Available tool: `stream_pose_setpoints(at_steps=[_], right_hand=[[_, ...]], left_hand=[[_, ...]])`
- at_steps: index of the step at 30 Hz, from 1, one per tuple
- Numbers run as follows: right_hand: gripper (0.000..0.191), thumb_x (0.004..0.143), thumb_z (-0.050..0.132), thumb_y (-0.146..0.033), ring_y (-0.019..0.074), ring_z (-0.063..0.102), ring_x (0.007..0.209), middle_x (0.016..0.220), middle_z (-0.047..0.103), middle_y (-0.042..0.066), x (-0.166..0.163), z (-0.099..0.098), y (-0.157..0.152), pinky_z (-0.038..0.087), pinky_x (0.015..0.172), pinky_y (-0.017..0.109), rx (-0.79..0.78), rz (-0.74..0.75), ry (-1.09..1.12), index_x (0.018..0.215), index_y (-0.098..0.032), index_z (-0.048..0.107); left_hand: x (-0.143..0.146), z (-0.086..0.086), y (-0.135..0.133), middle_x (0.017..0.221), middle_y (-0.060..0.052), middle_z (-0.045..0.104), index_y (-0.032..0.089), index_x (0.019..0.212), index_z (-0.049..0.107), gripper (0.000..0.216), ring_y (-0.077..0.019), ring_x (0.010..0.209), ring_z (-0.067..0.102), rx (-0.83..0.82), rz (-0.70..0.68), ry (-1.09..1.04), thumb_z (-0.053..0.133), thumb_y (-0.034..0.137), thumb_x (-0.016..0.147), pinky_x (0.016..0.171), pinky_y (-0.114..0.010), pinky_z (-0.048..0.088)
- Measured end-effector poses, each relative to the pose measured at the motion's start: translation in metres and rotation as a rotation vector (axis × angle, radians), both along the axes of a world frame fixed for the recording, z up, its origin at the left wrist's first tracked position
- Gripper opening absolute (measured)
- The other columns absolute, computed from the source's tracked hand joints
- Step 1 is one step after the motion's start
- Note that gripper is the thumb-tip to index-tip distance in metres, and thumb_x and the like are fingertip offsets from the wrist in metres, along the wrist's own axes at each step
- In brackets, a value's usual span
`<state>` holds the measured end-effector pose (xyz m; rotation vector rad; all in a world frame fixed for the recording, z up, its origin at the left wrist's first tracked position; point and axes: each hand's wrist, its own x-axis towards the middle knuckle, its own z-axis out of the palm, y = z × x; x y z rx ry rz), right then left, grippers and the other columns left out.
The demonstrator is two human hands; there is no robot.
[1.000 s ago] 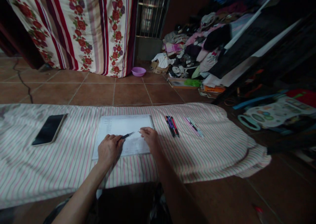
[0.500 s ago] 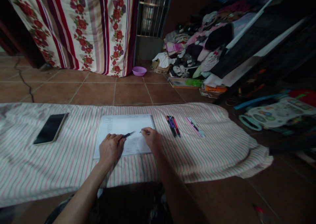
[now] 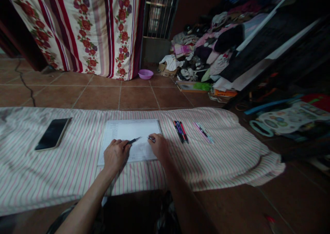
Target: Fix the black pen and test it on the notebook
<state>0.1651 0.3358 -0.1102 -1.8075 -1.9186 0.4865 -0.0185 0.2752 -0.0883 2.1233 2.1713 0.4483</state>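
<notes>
An open spiral notebook lies on the striped cloth, its coil along the right edge. My left hand rests on its lower left part, fingers closed round a dark pen whose thin pale point aims up and right. Over the notebook's right side, my right hand pinches a small, thin, greyish piece between thumb and fingers; its kind is too small to make out. A short gap separates the pen's point from this piece. The page carries faint print or writing down its left side.
Right of the notebook lie a group of dark, purple and red pens and a pair of slim pens. A phone is on the left. The striped cloth ends above a tiled floor; a purple basin stands beyond.
My right hand has shifted slightly right, away from the pen's point, and the small piece in its fingers shows at a different angle. The left hand has stayed nearly still.
</notes>
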Motion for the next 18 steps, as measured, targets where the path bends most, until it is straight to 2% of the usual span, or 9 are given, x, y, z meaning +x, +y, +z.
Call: stream_pose_setpoints(at_steps=[18], right_hand=[[0.023, 0.074, 0.063, -0.021, 0.0187, 0.061, 0.088, 0.094, 0.065, 0.007, 0.0011, -0.0013, -0.0005, 0.043, 0.079, 0.027, 0.013, 0.004, 0.010, 0.097, -0.019, 0.066]], left_hand=[[0.0006, 0.0015, -0.0007, 0.082, -0.004, 0.067, 0.023, 0.098, 0.069, 0.028, -0.0224, 0.087, 0.057, -0.011, 0.005, 0.014, 0.045, 0.035, 0.088, 0.068, -0.029, 0.041]])
